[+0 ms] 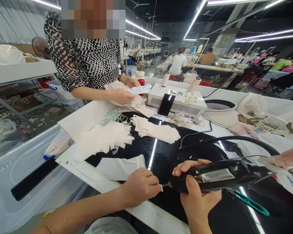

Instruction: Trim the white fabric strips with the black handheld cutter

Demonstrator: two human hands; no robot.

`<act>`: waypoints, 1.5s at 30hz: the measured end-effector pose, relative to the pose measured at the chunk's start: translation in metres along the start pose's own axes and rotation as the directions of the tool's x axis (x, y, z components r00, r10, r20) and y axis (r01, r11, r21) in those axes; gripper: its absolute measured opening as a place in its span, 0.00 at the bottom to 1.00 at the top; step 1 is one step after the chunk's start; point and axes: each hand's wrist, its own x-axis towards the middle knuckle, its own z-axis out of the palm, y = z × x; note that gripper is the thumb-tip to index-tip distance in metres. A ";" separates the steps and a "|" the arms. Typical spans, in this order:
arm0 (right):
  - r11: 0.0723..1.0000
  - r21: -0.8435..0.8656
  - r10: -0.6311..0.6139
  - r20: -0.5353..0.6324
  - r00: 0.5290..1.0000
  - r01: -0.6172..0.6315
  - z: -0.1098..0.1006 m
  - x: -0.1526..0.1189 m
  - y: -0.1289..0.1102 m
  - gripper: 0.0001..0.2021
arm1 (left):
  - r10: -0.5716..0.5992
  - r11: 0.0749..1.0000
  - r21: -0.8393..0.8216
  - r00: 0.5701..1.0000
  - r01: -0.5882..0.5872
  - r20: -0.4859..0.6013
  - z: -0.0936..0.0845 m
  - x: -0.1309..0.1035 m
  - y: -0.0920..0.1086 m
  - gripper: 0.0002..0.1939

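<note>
My left hand [141, 187] is closed in a pinch on a small white fabric piece [161, 188], just left of the tool's tip. My right hand [197, 191] wraps round a black handheld tool [224, 175] with a silver plate on its side and a cable at its rear. The tool's narrow tip points left at the white piece, over the glossy black table top [166, 201]. Behind my left hand lies a flat white fabric panel [122, 167]. Cream fabric pieces [158, 129] and a larger cream pile [107, 138] lie farther back.
Across the table a person [90, 61] holds cream fabric and a paper slip [139, 89]. Another hand [286, 157] is at the right edge. A white metal box [177, 99], leaning phone [166, 104], teal-handled tool [252, 203], black cable [246, 139] and plastic bin [5, 182] surround the work.
</note>
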 end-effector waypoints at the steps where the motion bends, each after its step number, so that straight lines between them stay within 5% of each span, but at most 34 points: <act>1: 1.000 -0.001 0.002 -0.002 1.000 -0.002 0.000 0.000 0.000 0.17 | 0.004 1.000 -0.002 1.000 -0.004 -0.001 0.000 0.000 0.000 0.11; 25: 1.000 -0.010 0.009 -0.010 1.000 -0.009 0.002 -0.003 -0.002 0.17 | 0.019 0.999 -0.039 1.000 -0.019 0.004 0.001 -0.002 -0.002 0.09; 45: 0.998 -0.027 0.052 -0.010 0.999 -0.052 0.001 -0.012 -0.011 0.16 | 0.015 0.998 -0.063 0.993 -0.007 0.117 0.004 -0.006 -0.004 0.10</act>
